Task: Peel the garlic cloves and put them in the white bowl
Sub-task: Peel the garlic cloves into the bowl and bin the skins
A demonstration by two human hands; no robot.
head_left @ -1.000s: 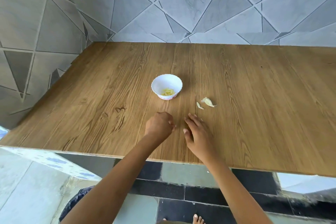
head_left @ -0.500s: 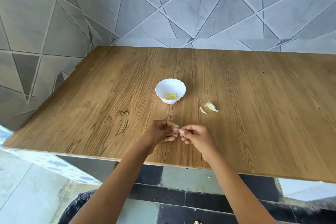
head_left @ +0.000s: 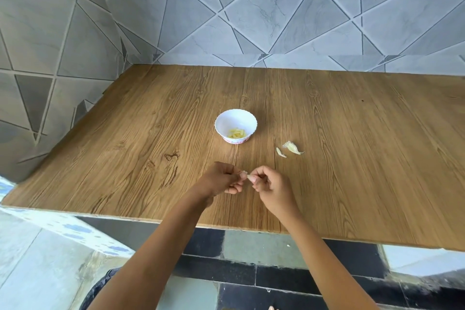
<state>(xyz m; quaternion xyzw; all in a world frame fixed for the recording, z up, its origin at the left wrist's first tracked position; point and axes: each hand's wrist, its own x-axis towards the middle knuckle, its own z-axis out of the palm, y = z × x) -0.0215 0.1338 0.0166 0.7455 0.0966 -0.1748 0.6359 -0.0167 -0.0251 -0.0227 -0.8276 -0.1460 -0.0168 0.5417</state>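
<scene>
The garlic clove [head_left: 247,176] is a small, pale sliver held just above the near part of the worktop [head_left: 352,148]; the left hand [head_left: 221,180] pinches one end with curled fingertips, and the right hand [head_left: 273,185] pinches the other end the same way; so little of the clove shows between the fingers that I cannot tell how much skin is on it.

The white bowl [head_left: 236,119] is round, with a scalloped rim and a reddish patterned band at its foot; it stands beyond the hands, near the middle of the worktop; peeled cloves [head_left: 237,133], smooth and pale yellow, lie in a small heap at its bottom.

To the right of the bowl lies an unpeeled clove [head_left: 292,147], curved, with papery, frayed skin; just beside it lies a smaller pale piece [head_left: 280,152], too small to tell whether clove or skin.

The worktop is brown with a strong wood grain and knots; it fits into a corner of wall tiles [head_left: 251,12], grey, marbled, cut into triangles by dark lines; below its near edge the floor [head_left: 251,246] shows dark and grey-green tiles.

The worktop's right side is cut off by the frame.
</scene>
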